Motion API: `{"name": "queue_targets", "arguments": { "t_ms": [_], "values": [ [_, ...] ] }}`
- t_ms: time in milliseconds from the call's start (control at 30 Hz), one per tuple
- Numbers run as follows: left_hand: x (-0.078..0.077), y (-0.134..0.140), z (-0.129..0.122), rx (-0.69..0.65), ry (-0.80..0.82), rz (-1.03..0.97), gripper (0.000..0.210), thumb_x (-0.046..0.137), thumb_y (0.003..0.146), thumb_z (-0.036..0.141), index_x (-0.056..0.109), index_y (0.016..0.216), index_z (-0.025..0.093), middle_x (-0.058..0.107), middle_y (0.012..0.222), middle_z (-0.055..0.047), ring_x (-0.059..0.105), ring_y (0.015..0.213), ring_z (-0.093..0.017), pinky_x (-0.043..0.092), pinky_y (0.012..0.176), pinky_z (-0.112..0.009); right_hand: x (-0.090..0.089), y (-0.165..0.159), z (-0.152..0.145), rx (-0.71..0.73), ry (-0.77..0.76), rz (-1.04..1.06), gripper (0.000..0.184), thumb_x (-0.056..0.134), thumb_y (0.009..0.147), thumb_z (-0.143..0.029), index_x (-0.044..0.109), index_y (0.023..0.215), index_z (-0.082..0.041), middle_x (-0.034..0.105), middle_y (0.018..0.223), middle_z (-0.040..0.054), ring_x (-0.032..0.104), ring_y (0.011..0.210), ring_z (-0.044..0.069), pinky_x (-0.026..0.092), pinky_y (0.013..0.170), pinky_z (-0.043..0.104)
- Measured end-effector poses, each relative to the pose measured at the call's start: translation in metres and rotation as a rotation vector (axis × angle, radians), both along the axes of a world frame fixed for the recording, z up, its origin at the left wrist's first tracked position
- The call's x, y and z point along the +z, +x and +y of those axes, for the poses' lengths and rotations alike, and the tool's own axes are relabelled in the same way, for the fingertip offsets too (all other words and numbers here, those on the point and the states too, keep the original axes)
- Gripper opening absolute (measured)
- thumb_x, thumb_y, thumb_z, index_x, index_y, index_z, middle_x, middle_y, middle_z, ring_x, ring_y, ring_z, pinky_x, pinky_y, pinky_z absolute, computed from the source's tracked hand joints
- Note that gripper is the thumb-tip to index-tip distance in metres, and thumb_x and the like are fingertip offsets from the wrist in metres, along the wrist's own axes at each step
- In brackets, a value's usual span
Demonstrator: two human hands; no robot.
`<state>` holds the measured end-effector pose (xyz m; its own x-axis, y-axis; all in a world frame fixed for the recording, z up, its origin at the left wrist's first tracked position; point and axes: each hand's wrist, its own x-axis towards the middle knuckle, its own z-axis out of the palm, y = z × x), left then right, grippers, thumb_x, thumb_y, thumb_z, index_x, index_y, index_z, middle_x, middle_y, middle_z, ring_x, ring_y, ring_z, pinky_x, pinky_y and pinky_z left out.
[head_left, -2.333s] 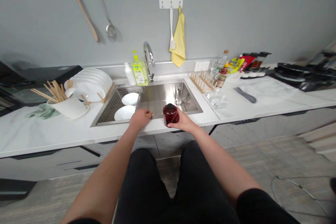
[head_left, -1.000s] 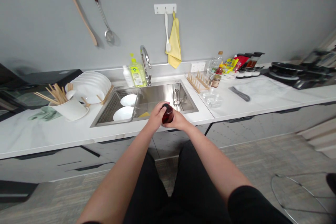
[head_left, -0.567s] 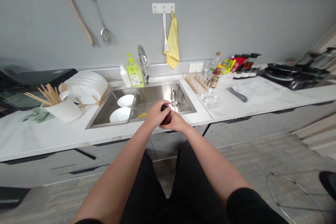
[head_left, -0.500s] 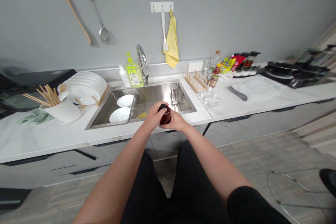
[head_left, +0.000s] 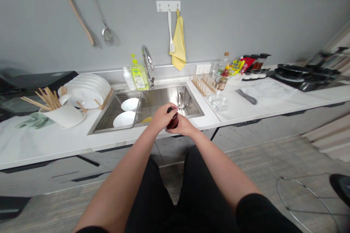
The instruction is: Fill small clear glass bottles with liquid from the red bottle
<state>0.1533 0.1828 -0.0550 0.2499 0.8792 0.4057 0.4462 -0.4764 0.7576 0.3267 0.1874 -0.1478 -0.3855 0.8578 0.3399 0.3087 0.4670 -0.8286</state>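
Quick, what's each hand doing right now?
Left hand: closed, holding the red jar by its dark top.
Right hand: closed, holding the jar's side.

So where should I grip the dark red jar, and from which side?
The dark red jar is likely best gripped around its rounded body from the right, where the right hand holds it, since the left hand partly covers its dark top.

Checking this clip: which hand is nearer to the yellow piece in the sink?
Left. The left hand, gripping the top of the dark red jar, is just right of the yellow piece; the right hand, around the jar's body, sits farther right.
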Motion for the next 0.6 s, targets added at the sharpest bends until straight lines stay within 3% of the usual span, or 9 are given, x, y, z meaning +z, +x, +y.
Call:
{"name": "queue_targets", "arguments": {
  "t_ms": [167, 300, 433, 500, 600],
  "values": [
    [-0.001, -0.007, -0.009, 0.072, 0.094, 0.022, 0.026, 0.067, 0.107, 0.042, 0.084, 0.103, 0.024, 0.089, 0.108, -0.008, 0.082, 0.105, -0.031, 0.062, 0.101, -0.043, -0.001, -0.001, 0.001, 0.007, 0.028, -0.005, 0.090, 0.102, 0.068, -0.034, 0.066, 0.150, -0.025, 0.082, 0.135, 0.0074, 0.077, 0.123, 0.038, 0.064, 0.105, 0.049],
    [0.003, -0.003, -0.012, 0.104, 0.152, 0.026, 0.035, 0.061, 0.112, 0.044, 0.086, 0.098, 0.024, 0.089, 0.104, -0.008, 0.083, 0.103, -0.029, 0.063, 0.099, -0.040, -0.001, -0.002, 0.000, 0.011, 0.032, -0.003, 0.088, 0.101, 0.069, -0.033, 0.066, 0.149, -0.027, 0.082, 0.137, 0.0062, 0.078, 0.123, 0.037, 0.064, 0.105, 0.048],
    [0.002, -0.002, -0.014, 0.007, 0.133, 0.016, 0.026, 0.061, 0.106, 0.027, 0.086, 0.111, 0.023, 0.090, 0.115, -0.006, 0.084, 0.113, -0.028, 0.063, 0.109, -0.040, 0.000, -0.001, -0.001, 0.015, 0.019, 0.008, 0.086, 0.100, 0.069, -0.033, 0.066, 0.148, -0.025, 0.082, 0.134, 0.0063, 0.079, 0.122, 0.036, 0.065, 0.106, 0.048],
    [-0.001, -0.005, -0.015, -0.029, 0.121, -0.009, 0.036, 0.057, 0.103, 0.017, 0.084, 0.126, 0.023, 0.090, 0.124, -0.006, 0.083, 0.122, -0.027, 0.061, 0.117, -0.043, 0.000, -0.001, -0.001, 0.006, 0.021, 0.009, 0.089, 0.100, 0.068, -0.032, 0.066, 0.150, -0.026, 0.082, 0.134, 0.0064, 0.079, 0.123, 0.036, 0.065, 0.107, 0.049],
    [-0.006, -0.011, -0.016, 0.002, 0.095, -0.054, 0.036, 0.061, 0.104, 0.021, 0.083, 0.134, 0.024, 0.090, 0.124, -0.006, 0.083, 0.122, -0.029, 0.061, 0.118, -0.047, 0.002, 0.000, -0.002, 0.005, 0.013, 0.010, 0.093, 0.101, 0.067, -0.031, 0.066, 0.153, -0.027, 0.083, 0.133, 0.0059, 0.079, 0.125, 0.038, 0.065, 0.108, 0.050]
  ]
}}
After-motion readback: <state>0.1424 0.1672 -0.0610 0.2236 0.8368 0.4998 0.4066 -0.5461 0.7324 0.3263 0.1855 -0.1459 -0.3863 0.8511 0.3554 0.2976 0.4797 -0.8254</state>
